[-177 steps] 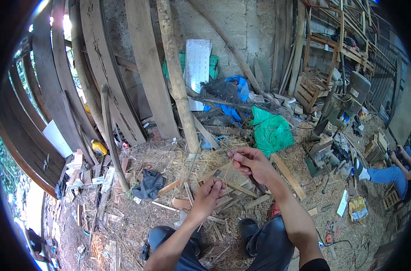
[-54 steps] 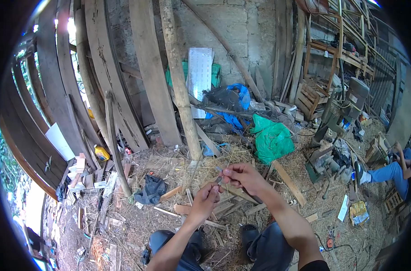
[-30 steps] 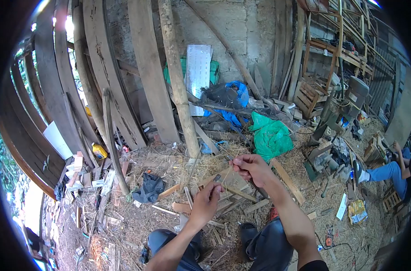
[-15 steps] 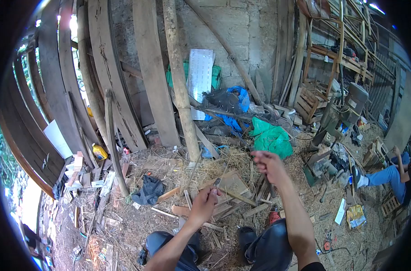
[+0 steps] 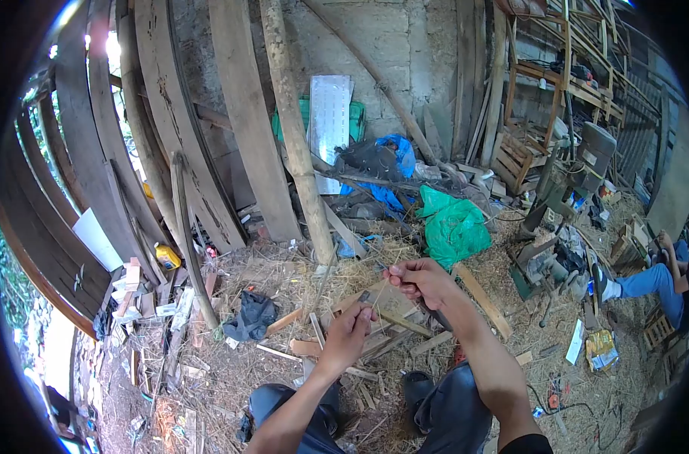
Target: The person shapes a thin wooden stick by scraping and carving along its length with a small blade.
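My left hand is closed, its thumb and fingers pinching a small object with a dark grey tip that sticks up past the fingertips. Higher and to the right, my right hand is closed in a pinch, fingertips pointing left. A thin pale strand seems to run between the two hands; which hand holds it is hard to tell. Whatever lies inside the right fingers is mostly hidden. Below both hands, wood offcuts and a flat board lie on the straw-covered ground between my knees.
A wooden pole stands ahead, with leaning planks to its left. A green sack lies beyond my right hand, and a black plastic bag to the left. At right, a seated person's leg shows near a metal machine.
My right hand has come down and left, closer to my left hand, which stays nearly in place. A plank beside my right forearm shows now. The view has shifted slightly.
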{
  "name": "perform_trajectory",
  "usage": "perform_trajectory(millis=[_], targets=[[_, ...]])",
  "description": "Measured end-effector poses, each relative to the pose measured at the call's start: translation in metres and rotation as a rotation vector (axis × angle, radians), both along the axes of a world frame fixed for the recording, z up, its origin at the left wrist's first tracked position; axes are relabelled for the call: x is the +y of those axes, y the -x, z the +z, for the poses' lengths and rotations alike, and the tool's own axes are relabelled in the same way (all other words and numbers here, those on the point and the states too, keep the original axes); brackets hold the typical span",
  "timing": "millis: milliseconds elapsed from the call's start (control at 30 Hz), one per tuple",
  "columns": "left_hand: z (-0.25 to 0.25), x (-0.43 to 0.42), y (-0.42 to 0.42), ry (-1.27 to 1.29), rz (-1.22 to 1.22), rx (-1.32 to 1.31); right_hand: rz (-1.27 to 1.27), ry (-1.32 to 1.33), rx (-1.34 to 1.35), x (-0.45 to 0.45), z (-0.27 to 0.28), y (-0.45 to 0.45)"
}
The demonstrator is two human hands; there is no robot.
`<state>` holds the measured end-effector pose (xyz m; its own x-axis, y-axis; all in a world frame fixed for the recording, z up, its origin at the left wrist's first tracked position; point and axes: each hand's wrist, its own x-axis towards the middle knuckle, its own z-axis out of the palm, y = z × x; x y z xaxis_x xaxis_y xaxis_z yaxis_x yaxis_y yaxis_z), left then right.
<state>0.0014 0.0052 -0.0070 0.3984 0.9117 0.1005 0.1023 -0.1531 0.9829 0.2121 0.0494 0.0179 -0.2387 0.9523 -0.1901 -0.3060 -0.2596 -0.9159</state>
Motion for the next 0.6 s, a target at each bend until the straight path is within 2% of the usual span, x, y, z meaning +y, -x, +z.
perform_trajectory(millis=[133,200,333,433,500,600], targets=[[0.002,-0.005,-0.005,-0.079,0.022,0.019,-0.117,0.013,-0.055,0.006,0.0,-0.012],[0.004,-0.005,-0.007,-0.146,0.068,0.103,-0.136,0.002,0.02,0.006,0.002,-0.019],[0.0,0.0,-0.006,-0.1,0.057,0.144,-0.158,0.025,-0.013,0.008,0.001,-0.02],[-0.002,-0.004,-0.003,-0.076,0.046,0.177,-0.268,-0.027,-0.092,0.025,-0.02,-0.047],[-0.005,-0.006,0.003,-0.175,0.033,0.102,-0.592,-0.15,0.126,0.032,-0.021,-0.085],[-0.002,0.002,0.009,-0.321,0.172,0.235,-0.562,-0.099,0.015,0.021,-0.028,-0.074]])
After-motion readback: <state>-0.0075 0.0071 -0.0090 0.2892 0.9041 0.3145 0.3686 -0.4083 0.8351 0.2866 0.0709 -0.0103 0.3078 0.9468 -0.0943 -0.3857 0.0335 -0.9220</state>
